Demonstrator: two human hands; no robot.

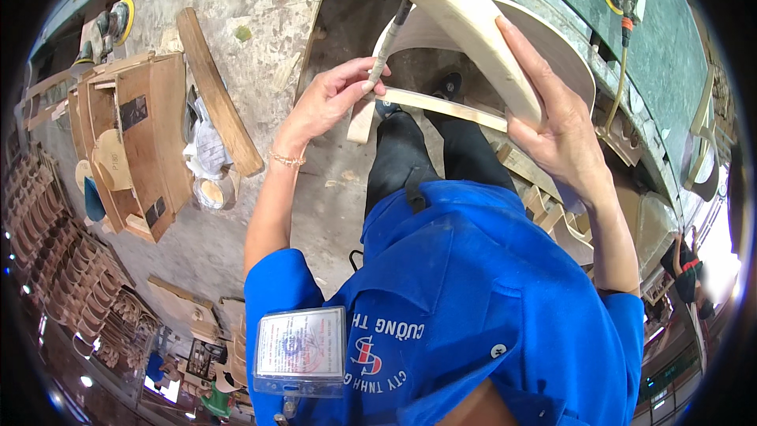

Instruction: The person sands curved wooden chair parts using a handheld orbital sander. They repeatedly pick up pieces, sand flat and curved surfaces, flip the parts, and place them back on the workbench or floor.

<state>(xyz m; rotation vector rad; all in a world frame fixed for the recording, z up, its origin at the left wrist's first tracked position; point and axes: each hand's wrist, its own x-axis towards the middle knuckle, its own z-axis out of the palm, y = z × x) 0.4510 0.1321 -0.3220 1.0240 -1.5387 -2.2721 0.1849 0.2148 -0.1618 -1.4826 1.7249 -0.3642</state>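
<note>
My right hand (pixel 564 126) is wrapped around the thick end of a pale curved wooden part (pixel 465 24), which looks like a piece of chair frame. A wide bent panel (pixel 552 43) and a thin straight slat (pixel 449 106) appear with it; how they join is partly hidden. My left hand (pixel 327 99) pinches a slim stick-like tool (pixel 389 43) with a grey wrapped grip and a dark far end. That end meets or passes behind the curved part; I cannot tell which. The slat's left end lies just beside my left fingertips.
On the worn table at left are a wooden box (pixel 146 142), a brown curved bar (pixel 217 91), a crumpled cloth (pixel 209 142) and a disc sander (pixel 118 24). Another sander (pixel 627 0) with a hose rests on the green bench at right. Stacked wooden parts (pixel 75 268) stand far left.
</note>
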